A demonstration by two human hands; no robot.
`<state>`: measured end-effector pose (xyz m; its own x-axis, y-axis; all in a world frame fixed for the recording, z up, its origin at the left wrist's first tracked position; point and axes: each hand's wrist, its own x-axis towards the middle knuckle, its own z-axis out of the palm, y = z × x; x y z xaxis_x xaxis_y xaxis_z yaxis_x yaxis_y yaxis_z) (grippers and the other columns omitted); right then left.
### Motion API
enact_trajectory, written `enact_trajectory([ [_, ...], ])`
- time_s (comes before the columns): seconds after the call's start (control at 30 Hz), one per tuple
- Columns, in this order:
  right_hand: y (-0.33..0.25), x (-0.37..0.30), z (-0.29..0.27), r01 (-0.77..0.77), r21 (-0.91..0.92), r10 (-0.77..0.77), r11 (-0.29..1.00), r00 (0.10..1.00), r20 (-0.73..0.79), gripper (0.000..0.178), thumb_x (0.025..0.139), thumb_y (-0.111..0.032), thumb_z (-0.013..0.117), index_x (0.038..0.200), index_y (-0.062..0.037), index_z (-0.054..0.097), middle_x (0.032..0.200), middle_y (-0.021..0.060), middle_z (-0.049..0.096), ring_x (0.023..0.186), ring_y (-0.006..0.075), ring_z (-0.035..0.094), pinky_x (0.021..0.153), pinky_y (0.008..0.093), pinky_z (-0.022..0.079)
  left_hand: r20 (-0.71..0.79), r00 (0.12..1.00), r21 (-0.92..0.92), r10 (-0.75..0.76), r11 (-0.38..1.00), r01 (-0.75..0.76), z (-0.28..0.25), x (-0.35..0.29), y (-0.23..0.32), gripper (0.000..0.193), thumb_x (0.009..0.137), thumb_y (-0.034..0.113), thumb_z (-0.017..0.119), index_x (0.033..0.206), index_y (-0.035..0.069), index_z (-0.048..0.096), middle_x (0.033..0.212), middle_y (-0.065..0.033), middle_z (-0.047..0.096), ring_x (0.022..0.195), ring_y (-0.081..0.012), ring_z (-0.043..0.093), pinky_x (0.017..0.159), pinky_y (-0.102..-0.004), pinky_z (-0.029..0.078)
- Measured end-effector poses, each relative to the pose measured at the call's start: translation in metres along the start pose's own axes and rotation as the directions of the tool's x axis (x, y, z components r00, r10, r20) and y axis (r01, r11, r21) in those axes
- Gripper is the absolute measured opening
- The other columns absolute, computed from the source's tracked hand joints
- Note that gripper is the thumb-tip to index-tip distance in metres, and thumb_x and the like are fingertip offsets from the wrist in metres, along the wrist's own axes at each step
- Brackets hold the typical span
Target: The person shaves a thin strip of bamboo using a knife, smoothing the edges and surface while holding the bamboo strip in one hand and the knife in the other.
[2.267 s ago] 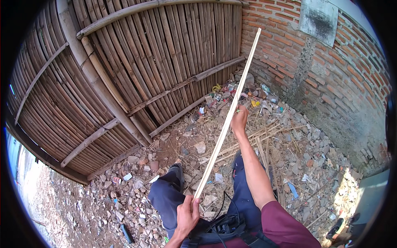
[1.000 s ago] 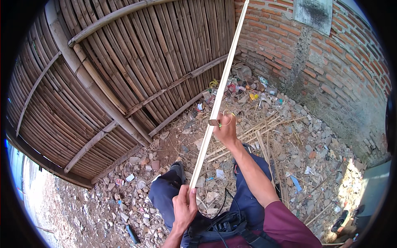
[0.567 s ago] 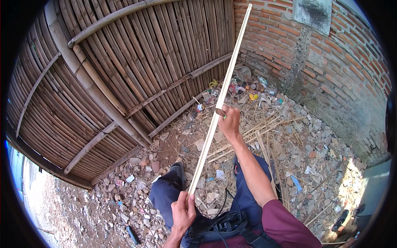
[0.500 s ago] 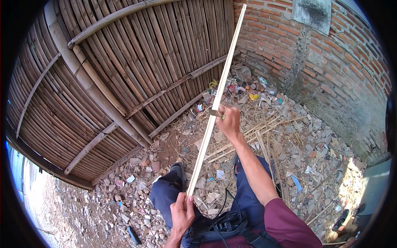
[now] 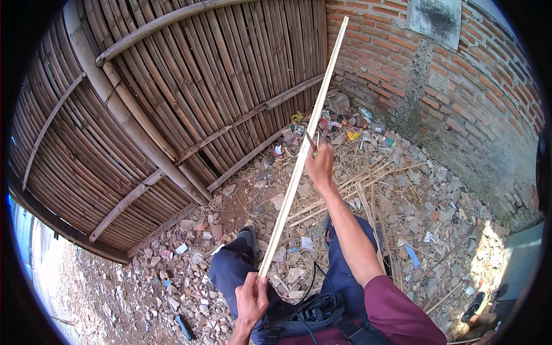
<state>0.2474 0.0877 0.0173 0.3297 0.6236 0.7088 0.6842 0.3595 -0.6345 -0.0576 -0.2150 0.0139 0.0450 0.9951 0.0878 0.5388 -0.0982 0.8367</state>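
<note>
A long pale strip of split bamboo [image 5: 290,195] slants up and away from my lap toward the wall corner. My left hand [image 5: 252,300] is closed around its near end, thumb on top. Farther along, my right hand [image 5: 320,164] is closed in a fist on a small knife, whose dark blade [image 5: 311,140] lies against the strip. A bit of green shows by the knife's handle, which the fingers mostly cover. A thin pale curl of shaving stands beside the blade.
A bamboo-slat wall [image 5: 230,75] rises at the left, and a brick wall [image 5: 460,103] at the right. Rubble and litter [image 5: 195,270] cover the ground. Loose bamboo strips [image 5: 368,178] lie right of my right hand. A black strap bag [image 5: 313,313] sits at my waist.
My right hand and the knife have shifted slightly, the blade now turned more along the strip. The strip's far end has dropped a little and swung right. My left hand keeps its grip.
</note>
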Motion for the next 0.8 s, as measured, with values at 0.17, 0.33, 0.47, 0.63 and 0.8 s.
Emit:
enact_trajectory([
  [0.17,0.080,0.029,-0.023,-0.293,-0.032,0.288,0.956,0.950,-0.120,0.027,0.093,-0.011,0.053,0.079,-0.0053,0.077,0.057,0.0094,0.064,0.050,0.0185,0.058,0.047,0.0368,0.037,0.083,0.991,0.078,-0.107,0.992,0.101,-0.012,-0.023,-0.013,0.018,0.106,0.016,0.063,0.096,0.001,0.064,0.052,-0.0086,0.047,0.044,-0.0161,0.047,0.049,-0.0354,0.038],
  [0.33,0.049,0.015,-0.040,-0.683,0.283,0.481,0.673,0.695,0.535,0.033,0.093,-0.010,0.050,0.106,-0.0037,0.079,0.073,0.0040,0.068,0.048,0.0066,0.040,0.045,0.0276,0.033,0.113,0.976,-0.090,-0.185,0.977,0.195,-0.011,-0.004,-0.031,0.020,0.107,0.017,0.063,0.095,0.001,0.063,0.059,-0.0022,0.054,0.052,-0.0113,0.049,0.052,-0.0327,0.038],
  [0.47,-0.008,0.006,-0.052,-0.761,0.558,0.308,0.332,0.646,0.698,0.036,0.099,-0.014,0.050,0.124,-0.0039,0.073,0.088,0.0056,0.073,0.047,0.0013,0.033,0.043,0.0195,0.026,0.274,0.940,-0.313,-0.203,0.905,0.287,-0.006,0.011,-0.024,0.025,0.110,0.023,0.062,0.092,0.004,0.060,0.066,0.0063,0.049,0.057,-0.0050,0.042,0.052,-0.0268,0.031],
  [0.63,-0.049,-0.010,-0.051,-0.755,0.620,0.166,0.216,0.654,0.738,0.034,0.105,-0.027,0.064,0.130,-0.0049,0.070,0.099,0.0083,0.075,0.045,-0.0013,0.030,0.042,0.0174,0.024,0.465,0.858,-0.499,-0.219,0.736,0.458,-0.007,0.032,-0.004,0.029,0.114,0.027,0.058,0.093,0.006,0.057,0.069,0.0101,0.041,0.058,-0.0020,0.033,0.051,-0.0234,0.026],
  [0.8,-0.027,-0.010,-0.041,-0.655,0.703,0.241,0.278,0.756,0.609,0.033,0.098,-0.028,0.081,0.122,-0.0065,0.073,0.088,0.0079,0.076,0.045,-0.0006,0.034,0.044,0.0197,0.023,0.527,0.820,-0.401,-0.221,0.786,0.470,0.001,0.036,0.007,0.040,0.118,0.040,0.044,0.096,0.008,0.056,0.069,0.0096,0.037,0.056,-0.0015,0.029,0.049,-0.0217,0.025],
])
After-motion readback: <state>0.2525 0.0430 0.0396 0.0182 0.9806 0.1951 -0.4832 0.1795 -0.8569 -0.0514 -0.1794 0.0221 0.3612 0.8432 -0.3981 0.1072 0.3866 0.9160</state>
